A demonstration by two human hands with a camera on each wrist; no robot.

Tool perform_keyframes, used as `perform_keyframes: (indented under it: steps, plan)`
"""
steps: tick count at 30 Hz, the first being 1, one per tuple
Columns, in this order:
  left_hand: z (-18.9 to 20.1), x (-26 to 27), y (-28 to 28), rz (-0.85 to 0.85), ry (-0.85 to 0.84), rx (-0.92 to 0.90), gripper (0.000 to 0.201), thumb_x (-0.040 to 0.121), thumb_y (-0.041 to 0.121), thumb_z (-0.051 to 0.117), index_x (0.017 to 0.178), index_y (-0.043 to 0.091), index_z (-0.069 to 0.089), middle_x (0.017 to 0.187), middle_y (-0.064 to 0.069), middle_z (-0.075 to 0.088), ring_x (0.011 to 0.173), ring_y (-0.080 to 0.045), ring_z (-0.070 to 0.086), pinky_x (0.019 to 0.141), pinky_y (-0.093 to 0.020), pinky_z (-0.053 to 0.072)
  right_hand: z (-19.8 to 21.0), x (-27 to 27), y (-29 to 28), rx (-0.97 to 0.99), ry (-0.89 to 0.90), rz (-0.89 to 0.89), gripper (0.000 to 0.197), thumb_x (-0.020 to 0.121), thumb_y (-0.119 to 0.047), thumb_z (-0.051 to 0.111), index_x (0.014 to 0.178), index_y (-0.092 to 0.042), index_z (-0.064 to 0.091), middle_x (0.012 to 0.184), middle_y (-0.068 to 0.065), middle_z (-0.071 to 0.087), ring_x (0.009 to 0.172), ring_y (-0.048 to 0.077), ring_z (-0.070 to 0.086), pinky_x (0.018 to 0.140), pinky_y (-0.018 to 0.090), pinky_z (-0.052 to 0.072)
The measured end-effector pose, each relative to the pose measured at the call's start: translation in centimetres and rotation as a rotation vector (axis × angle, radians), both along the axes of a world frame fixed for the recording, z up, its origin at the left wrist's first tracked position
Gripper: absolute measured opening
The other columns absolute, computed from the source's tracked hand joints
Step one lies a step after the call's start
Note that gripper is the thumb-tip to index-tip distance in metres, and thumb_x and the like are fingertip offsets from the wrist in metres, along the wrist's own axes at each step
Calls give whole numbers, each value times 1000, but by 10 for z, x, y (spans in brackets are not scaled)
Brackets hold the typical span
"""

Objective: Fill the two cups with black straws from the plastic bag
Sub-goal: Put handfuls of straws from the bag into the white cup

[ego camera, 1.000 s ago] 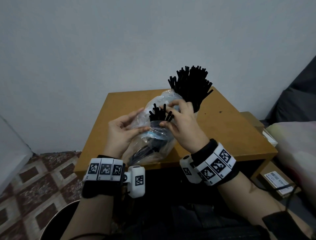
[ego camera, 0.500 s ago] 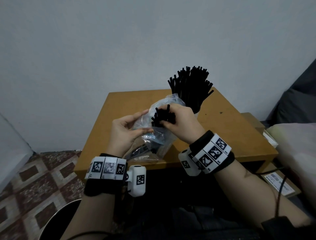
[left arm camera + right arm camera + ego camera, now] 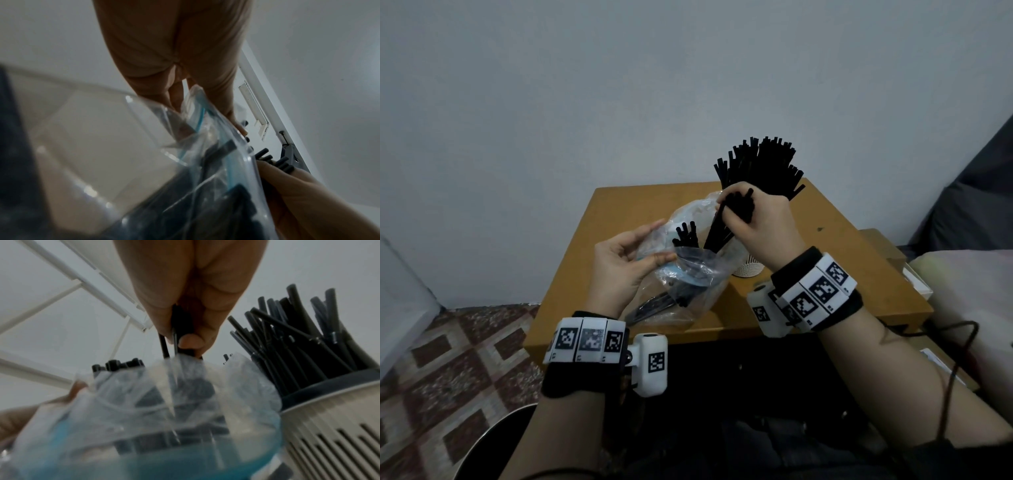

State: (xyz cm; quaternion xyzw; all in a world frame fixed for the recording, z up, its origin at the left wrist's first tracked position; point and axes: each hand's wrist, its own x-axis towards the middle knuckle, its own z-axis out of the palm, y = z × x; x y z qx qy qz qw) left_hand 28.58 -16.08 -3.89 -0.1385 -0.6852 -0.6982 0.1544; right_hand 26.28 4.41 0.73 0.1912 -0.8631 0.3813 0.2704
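Straws (image 3: 726,222) rise from the plastic bag (image 3: 688,274) over the wooden counter (image 3: 842,260), clamped in the right hand (image 3: 760,226); left hand (image 3: 619,263) pinches the bag

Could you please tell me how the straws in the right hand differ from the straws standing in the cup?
The bunch in the right hand is small and half inside the plastic bag; the straws in the cup are many and fan out. The gripped bunch is bundled tight; the cup's spread loosely. Both are black.

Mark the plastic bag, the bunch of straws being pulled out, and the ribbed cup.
plastic bag (image 3: 690,270): head view, crumpled clear side.
bunch of straws (image 3: 738,207): head view, part in right fist.
ribbed cup (image 3: 333,421): right wrist view, slotted white wall.
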Motion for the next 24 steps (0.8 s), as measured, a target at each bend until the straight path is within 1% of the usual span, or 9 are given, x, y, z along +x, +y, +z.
perform_keyframes:
  steps: [3,5,8,11,12,15,19,22,24]
  plan:
    - [2,1,-1,12,-2,10,56,64,-8,74,114,14,62,85,24,72,82,4,69,75,-11,52,8,-3,1,-179,-49,15,12,90,-20,60,96,-13,66,82,4,69,65,13,65,60,24,54]
    - [3,2,-2,19,-16,39,54,60,0,76,111,15,65,88,18,74,79,-1,71,75,-15,54,14,-3,2,-303,-87,45,7,89,-17,62,92,-13,67,81,8,70,67,19,68,59,29,57]
    - [4,3,-2,22,-23,67,54,57,5,76,108,16,66,97,7,72,76,-5,71,75,-18,56,19,-4,2,-387,-191,139,14,88,-12,64,96,-3,70,88,17,71,80,24,70,71,36,59]
    - [5,4,-1,20,-22,67,53,59,3,75,110,14,66,100,7,70,76,-4,71,75,-17,55,17,-7,1,-375,-271,206,26,88,-20,65,91,6,68,86,23,70,81,35,68,73,44,55]
    - [5,4,-1,22,-19,62,53,60,0,75,111,13,65,100,9,69,76,-3,71,75,-16,55,16,-8,1,-335,-263,192,27,88,-23,65,91,4,68,84,21,70,77,33,69,70,43,56]
    - [4,3,-3,38,-17,43,54,65,-5,74,116,8,64,101,12,67,75,-1,70,74,-12,52,18,-7,0,-100,-163,77,23,91,-29,60,96,-9,70,85,5,71,71,10,66,64,26,55]
    - [3,1,-5,55,-34,25,54,64,-3,75,117,6,64,91,17,72,76,-3,71,77,-18,56,25,-6,2,40,-23,29,25,92,-31,57,96,-10,70,84,2,70,78,11,65,69,22,52]
    - [3,2,-7,61,-45,15,54,65,-1,76,118,7,65,90,25,72,82,-4,71,87,-24,55,33,-8,5,56,23,19,29,92,-33,58,87,-7,68,71,-2,65,66,5,61,56,15,45]
    - [4,2,-7,66,-52,24,57,62,5,77,118,7,65,91,23,72,83,-4,71,89,-25,54,39,-9,7,78,48,24,29,92,-32,58,75,-9,61,61,-11,55,57,-3,55,52,10,39]
